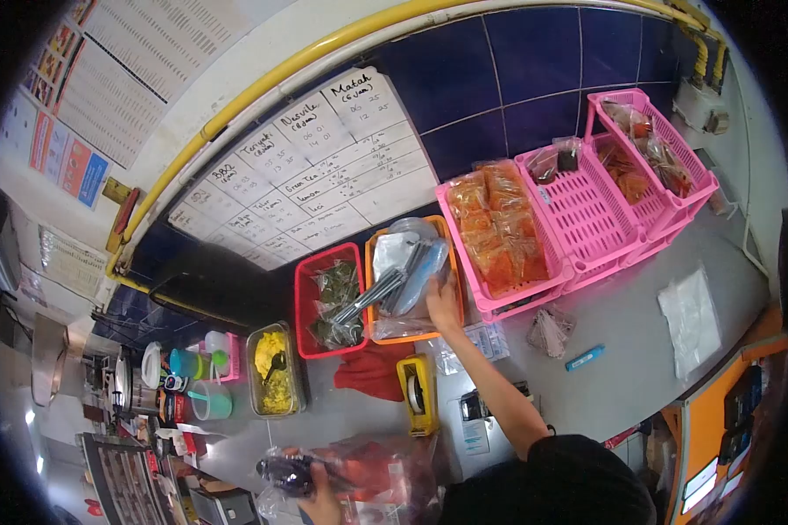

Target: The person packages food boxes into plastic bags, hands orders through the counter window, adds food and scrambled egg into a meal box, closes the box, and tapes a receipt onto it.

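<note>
My right hand (444, 304) reaches into the right side of the orange basket (381, 328), its fingers closed at the edge of a bluish plastic packet (422, 269). Across that basket lies a bundle of grey sticks or straws (372, 295). Low in the view, my left hand (321, 500) is closed round a dark, shiny object (291, 472) in clear plastic; what it is cannot be made out. Next to it lies a clear bag with red contents (381, 472). The red basket (301, 315) with green leafy packets stands left of the orange one.
Pink baskets (591, 201) hold bagged food along the tiled wall. A yellow tape dispenser (423, 416), red cloth (368, 378), blue tube (584, 358) and clear bags (690, 319) lie on the counter. A container of yellow food (274, 376) stands left.
</note>
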The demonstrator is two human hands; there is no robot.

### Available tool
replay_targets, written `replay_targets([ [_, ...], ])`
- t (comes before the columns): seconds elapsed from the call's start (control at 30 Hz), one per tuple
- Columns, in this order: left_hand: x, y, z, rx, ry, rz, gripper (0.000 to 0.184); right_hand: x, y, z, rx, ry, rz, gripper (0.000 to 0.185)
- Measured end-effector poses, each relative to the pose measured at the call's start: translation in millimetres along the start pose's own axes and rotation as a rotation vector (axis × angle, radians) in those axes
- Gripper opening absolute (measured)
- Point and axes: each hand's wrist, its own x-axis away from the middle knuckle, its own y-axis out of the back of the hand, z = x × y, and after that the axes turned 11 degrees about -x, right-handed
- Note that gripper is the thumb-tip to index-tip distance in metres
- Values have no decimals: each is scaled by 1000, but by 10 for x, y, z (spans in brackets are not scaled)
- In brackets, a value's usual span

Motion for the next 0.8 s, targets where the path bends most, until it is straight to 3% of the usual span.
replay_targets([
  [0.03,-2,167,226,-125,-36,-77,40,-117,-130,-2,-12,5,-15,84],
  [0.07,18,246,316,-249,-66,-155,23,-172,-230,19,-21,8,-29,83],
  [0.17,129,152,143,-277,-94,-171,20,-219,-404,113,-106,-85,-71,72],
  [0.23,98,112,192,-361,-136,-198,19,-25,-460,302,-187,-37,29,62],
  [0.3,150,56,184,-321,-43,-195,19,64,-653,117,357,624,-8,53],
  [0.33,178,21,199,-323,-34,-185,19,89,-734,3,367,615,-10,53],
  [0.43,191,-44,185,-379,-86,-259,18,106,-865,6,200,520,77,47],
  [0.5,185,-68,182,-365,-61,-231,18,64,-790,124,-203,58,210,41],
  [0.53,194,-83,173,-348,-42,-211,18,-23,-823,5,-203,58,208,41],
  [0.6,202,-121,153,-326,-10,-178,17,-191,-880,-194,-119,142,-161,42],
  [0.67,224,-123,146,-307,7,-163,17,-174,-587,199,-456,-315,-154,45],
  [0.73,236,-112,149,-280,27,-161,17,-275,-501,132,-264,-291,-129,58],
  [0.8,248,-103,111,-256,98,-149,16,-383,-396,45,-348,-465,-44,64],
])
